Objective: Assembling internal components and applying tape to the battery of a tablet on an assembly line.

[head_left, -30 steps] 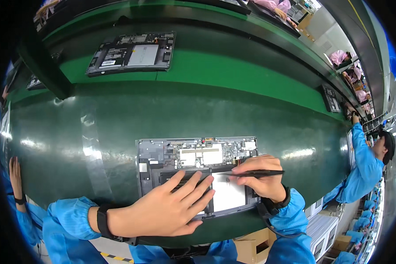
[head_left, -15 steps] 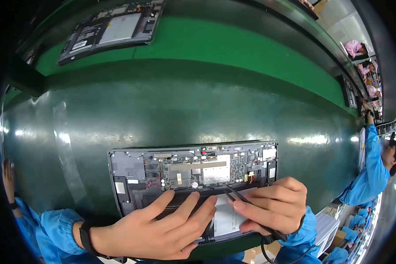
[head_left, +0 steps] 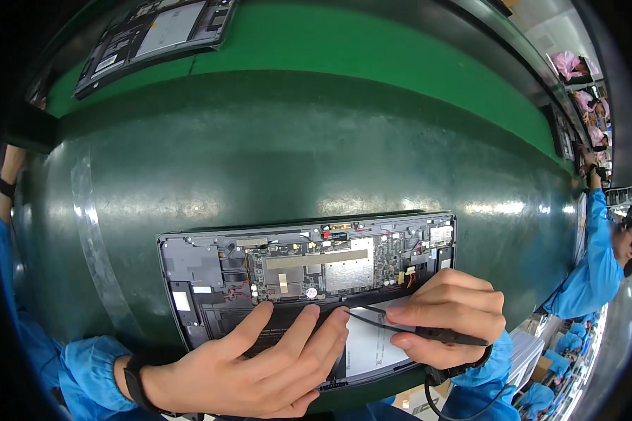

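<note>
An opened laptop base [head_left: 189,259] lies on the bench before me, its green circuit board [head_left: 386,263] and metal shield exposed. My left hand [head_left: 260,365] rests palm down over the black battery area, fingers spread, fingertips just below the board. Pinched in my right hand [head_left: 463,309] is a pair of black tweezers [head_left: 460,338]. Their tips reach left to the board's lower edge, close to my left fingertips; whether they grip anything is too small to tell. Beneath them sits a white panel [head_left: 372,351], partly covered by my hands.
Beyond the dark green bench mat [head_left: 260,154] runs a bright green strip [head_left: 344,49] bearing another opened laptop base [head_left: 165,31] at far left and one [head_left: 560,133] at far right. A co-worker in blue [head_left: 583,281] reaches in at right; another person's arm [head_left: 10,175] shows at left.
The tweezers have swung to a flatter angle, tips moving left toward my left fingertips. The view has shifted, and the left co-worker's arm now reaches farther forward.
</note>
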Motion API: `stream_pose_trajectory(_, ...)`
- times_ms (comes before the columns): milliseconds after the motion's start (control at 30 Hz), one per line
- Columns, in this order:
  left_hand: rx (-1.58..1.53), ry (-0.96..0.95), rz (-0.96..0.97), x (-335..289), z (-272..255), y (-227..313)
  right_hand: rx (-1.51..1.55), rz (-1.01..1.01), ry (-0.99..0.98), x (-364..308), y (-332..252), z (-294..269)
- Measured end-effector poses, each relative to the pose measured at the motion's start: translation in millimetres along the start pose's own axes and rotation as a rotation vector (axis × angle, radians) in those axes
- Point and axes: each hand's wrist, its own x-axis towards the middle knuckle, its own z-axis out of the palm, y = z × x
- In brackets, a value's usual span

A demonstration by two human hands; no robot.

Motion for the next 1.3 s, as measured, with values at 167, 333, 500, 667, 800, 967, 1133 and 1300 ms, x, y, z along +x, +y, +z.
stream_pose_trajectory(167,0.008,0.073,0.004,0.0,2.3,-1.2,-0.026,0.017,-0.029,0.7,-3.3,0.3)
stream_pose_trajectory(333,0.008,0.089,-0.019,0.1,2.9,0.7,-0.045,0.003,-0.038,0.7,-2.7,0.3)
stream_pose_trajectory(500,0.021,0.064,-0.005,-0.6,0.1,-1.3,-0.042,-0.007,-0.034,1.9,-2.0,2.4)
stream_pose_trajectory(667,0.021,0.043,-0.001,-1.4,-1.1,-0.6,-0.048,-0.002,-0.027,1.8,-2.3,3.4)
stream_pose_trajectory(800,0.019,0.049,0.002,3.3,2.5,-0.2,-0.058,0.021,-0.030,-1.5,-1.1,0.1)
stream_pose_trajectory(967,-0.001,0.013,-0.091,4.8,-4.3,9.6,-0.050,0.005,-0.036,0.1,0.4,-1.8)
stream_pose_trajectory(1133,0.009,0.024,-0.097,7.4,-1.8,9.1,-0.049,0.009,-0.028,-0.6,0.4,-4.0)
stream_pose_trajectory(1300,0.016,0.017,-0.102,9.4,-2.8,9.8,-0.040,0.004,-0.013,-2.1,2.7,-4.4)
